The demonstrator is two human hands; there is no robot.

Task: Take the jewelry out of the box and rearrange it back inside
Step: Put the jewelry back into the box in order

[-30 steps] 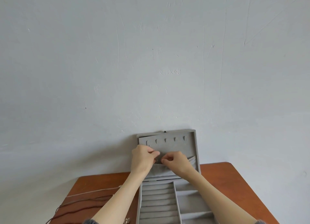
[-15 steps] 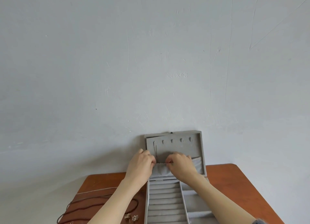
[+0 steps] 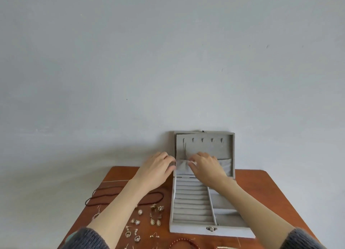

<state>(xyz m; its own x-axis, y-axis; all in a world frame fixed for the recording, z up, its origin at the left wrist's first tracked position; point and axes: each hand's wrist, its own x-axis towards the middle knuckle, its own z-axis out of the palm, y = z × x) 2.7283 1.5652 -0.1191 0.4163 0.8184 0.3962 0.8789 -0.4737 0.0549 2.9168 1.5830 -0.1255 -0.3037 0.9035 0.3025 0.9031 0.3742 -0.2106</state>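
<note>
**Both hands at the lid pocket**

The grey jewelry box (image 3: 205, 202) stands open on the surface (image 3: 261, 189). Left hand (image 3: 156, 169) touches the lid's edge, fingers relaxed. Right hand (image 3: 205, 165) apparently pinches the lid pocket (image 3: 225, 165). Earrings (image 3: 155, 220) lie left of the box.

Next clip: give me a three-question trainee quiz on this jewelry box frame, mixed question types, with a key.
1. True or false: the jewelry box lid stands open against the wall.
2. Where do the earrings lie? A) in the box's slots B) on the table, left of the box C) in the lid pocket
3. Fill in: the right hand works at the lid's ____, while the left hand is at the lid's left edge.

Key: 1 true; 2 B; 3 pocket
</note>
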